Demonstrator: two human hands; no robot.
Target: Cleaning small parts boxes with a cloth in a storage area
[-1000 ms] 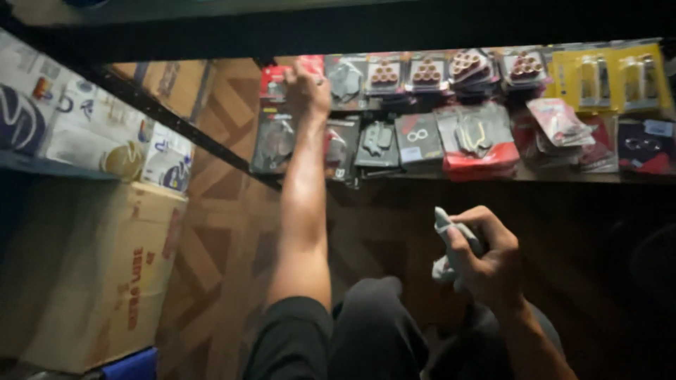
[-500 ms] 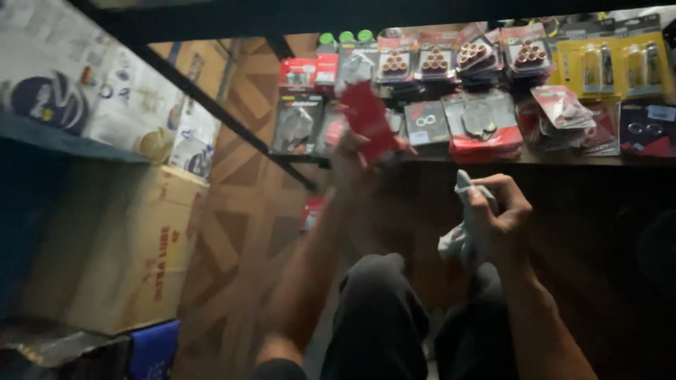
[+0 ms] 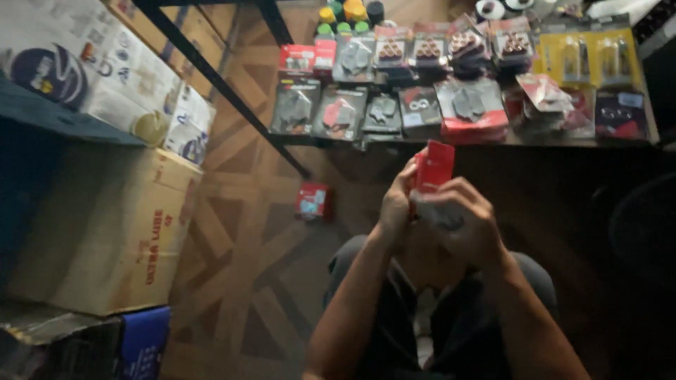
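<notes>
So you've pulled that red packet (image 3: 434,165) off the low shelf (image 3: 493,139) and brought it in close. A second ago your left arm was stretched way out to the row of blister packs at about 11 o'clock; half a second ago the packet was already in the air on its way back. Now it sits dead centre of the view, upright, top edge poking out above your fingers.

Your left hand (image 3: 396,204) is curled against the packet's left edge, fingers closed on it. Your right hand (image 3: 461,222) has come up from its 4 o'clock spot and is wrapped over the lower front of the packet. It had a pale, whitish thing in it before; there's a greyish patch under those fingers now, but it's too dark to tell whether that's the same item or part of the packet.

So the picking-off bit looks done and you're at the handling-it-up-close stage, both hands on it.

The rest of the blister packs (image 3: 468,105) sit lined up at 12 to 1 o'clock, one small red pack (image 3: 314,201) lies on the wooden floor (image 3: 232,267) at 10 o'clock of your hands, and a big cardboard box (image 3: 105,232) is off at 9.
</notes>
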